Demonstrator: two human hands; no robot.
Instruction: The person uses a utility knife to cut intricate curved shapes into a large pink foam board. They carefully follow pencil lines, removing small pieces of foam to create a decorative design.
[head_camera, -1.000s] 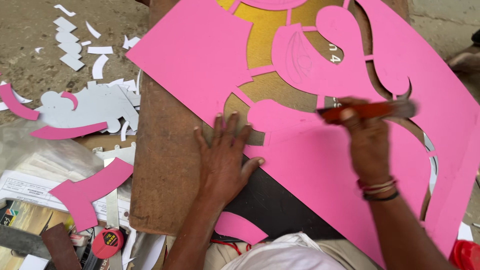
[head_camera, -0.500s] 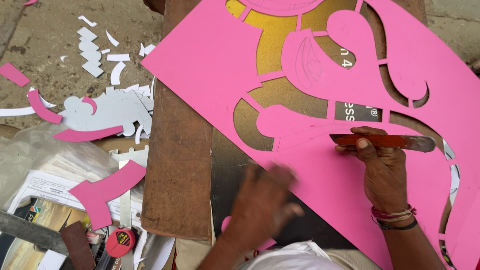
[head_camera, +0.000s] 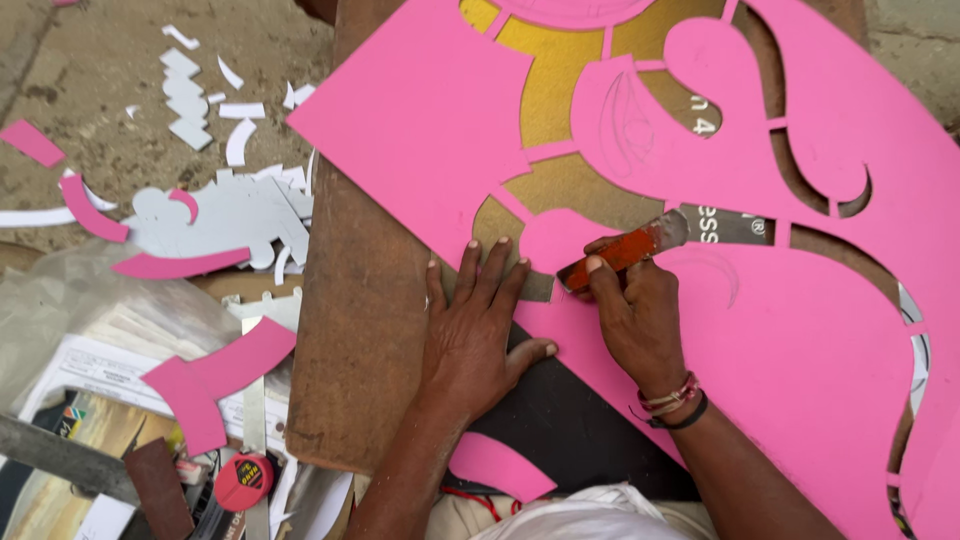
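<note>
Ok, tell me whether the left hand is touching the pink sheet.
Touching. The head view shows the left hand pressed flat, its fingertips and thumb lying on the pink sheet's cut edge.

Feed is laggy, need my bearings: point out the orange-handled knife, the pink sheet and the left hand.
orange-handled knife (head_camera: 612, 256): head view, on its orange handle.
pink sheet (head_camera: 420, 120): head view, on its uncut upper-left area.
left hand (head_camera: 475, 340): head view, on its back.

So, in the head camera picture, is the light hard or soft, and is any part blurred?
Head view: soft, even daylight with no glare on the pink sheet; only faint shadows beside the left hand and the right hand gripping the orange-handled knife; both hands look sharp, and the paper scraps stay readable as shapes.
</note>
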